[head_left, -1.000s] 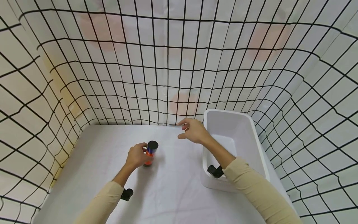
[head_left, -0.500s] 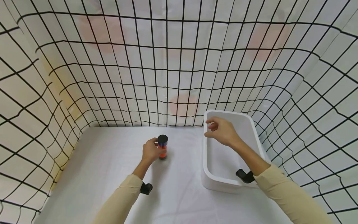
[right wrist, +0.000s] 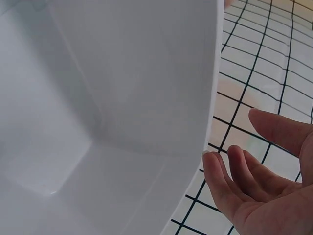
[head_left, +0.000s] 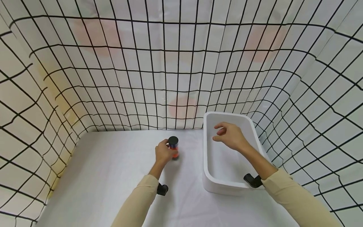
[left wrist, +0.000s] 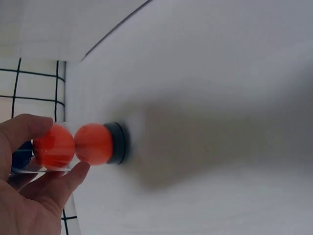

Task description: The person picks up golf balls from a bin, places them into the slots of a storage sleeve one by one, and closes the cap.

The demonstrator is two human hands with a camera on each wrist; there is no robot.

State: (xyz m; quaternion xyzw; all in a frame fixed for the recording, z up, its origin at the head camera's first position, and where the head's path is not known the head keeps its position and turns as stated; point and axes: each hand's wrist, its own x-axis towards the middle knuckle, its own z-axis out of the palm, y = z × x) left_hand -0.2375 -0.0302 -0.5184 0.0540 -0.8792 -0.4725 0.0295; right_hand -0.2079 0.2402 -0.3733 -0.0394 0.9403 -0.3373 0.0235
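My left hand [head_left: 164, 153] grips a clear ball tube [head_left: 173, 140] with a black cap at each end. Through its wall, the left wrist view shows two orange balls [left wrist: 94, 144] and a dark blue one [left wrist: 21, 155], partly hidden by the fingers. The tube is roughly upright, its lower cap [left wrist: 117, 143] at or just above the white tabletop; contact cannot be told. Over the white plastic bin [head_left: 206, 151] hovers my right hand [head_left: 231, 135], fingers loosely bent and holding nothing. In the right wrist view its fingertips appear near the bin's rim [right wrist: 213, 107].
A black wire grid [head_left: 164, 50] encloses the back and both sides of the white-covered table [head_left: 107, 176]. The bin stands at the right, close to the back grid. Black wrist cameras [head_left: 162, 189] sit on both forearms.
My left hand has moved right and slightly farther back with the tube. The right hand has moved right, from beside the bin's left edge to above its inside.
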